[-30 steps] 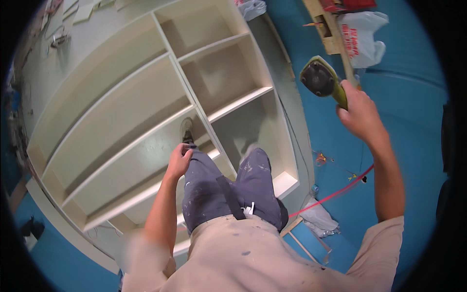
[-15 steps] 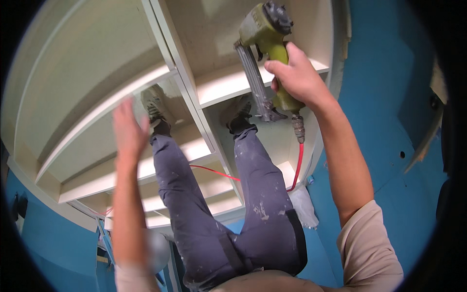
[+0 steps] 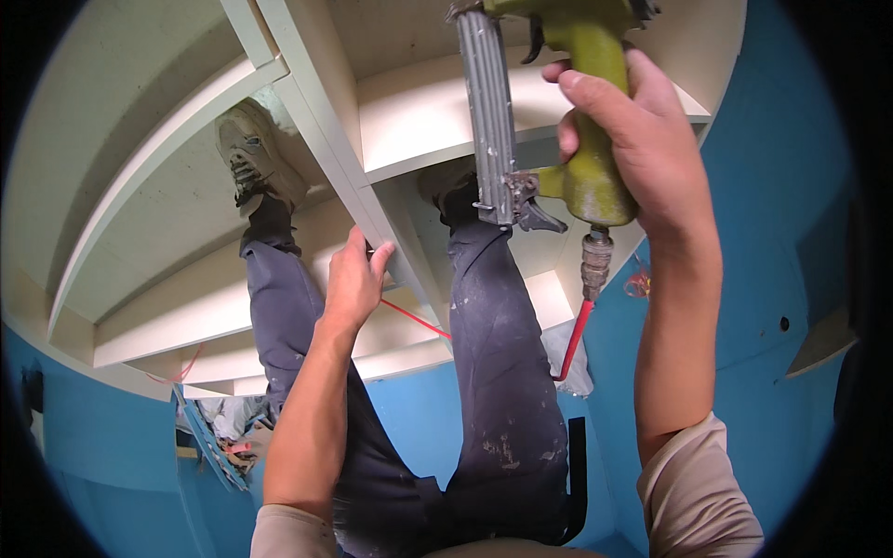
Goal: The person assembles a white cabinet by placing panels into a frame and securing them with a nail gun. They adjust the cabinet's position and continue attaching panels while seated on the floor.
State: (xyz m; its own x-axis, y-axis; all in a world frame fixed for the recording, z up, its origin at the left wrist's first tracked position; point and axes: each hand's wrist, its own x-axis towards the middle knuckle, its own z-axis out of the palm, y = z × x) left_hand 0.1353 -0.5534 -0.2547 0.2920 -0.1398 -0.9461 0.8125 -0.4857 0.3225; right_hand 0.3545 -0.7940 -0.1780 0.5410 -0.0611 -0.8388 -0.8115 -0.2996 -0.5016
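Observation:
My right hand (image 3: 646, 139) is wrapped around the green grip of an air nail gun (image 3: 595, 177). Its ridged grey magazine (image 3: 490, 112) hangs down to the left of the grip, and its head runs out at the top of the view. A metal coupling joins a red air hose (image 3: 578, 339) to the bottom of the grip. My left hand (image 3: 355, 284) grips the edge of the white upright divider (image 3: 326, 139) of a cabinet, thumb on the near side; its other fingers are partly hidden.
My shoes stand inside the cabinet's compartments, the left shoe (image 3: 256, 158) beside a curved white shelf (image 3: 158, 130). More hose crosses between my legs. A clear plastic bag (image 3: 569, 363) lies on the blue floor (image 3: 670, 372) at right; scraps (image 3: 237, 432) are piled at lower left.
My left hand has moved right, from above the left shelf onto the divider. The nail gun in my right hand now appears larger, higher and further right.

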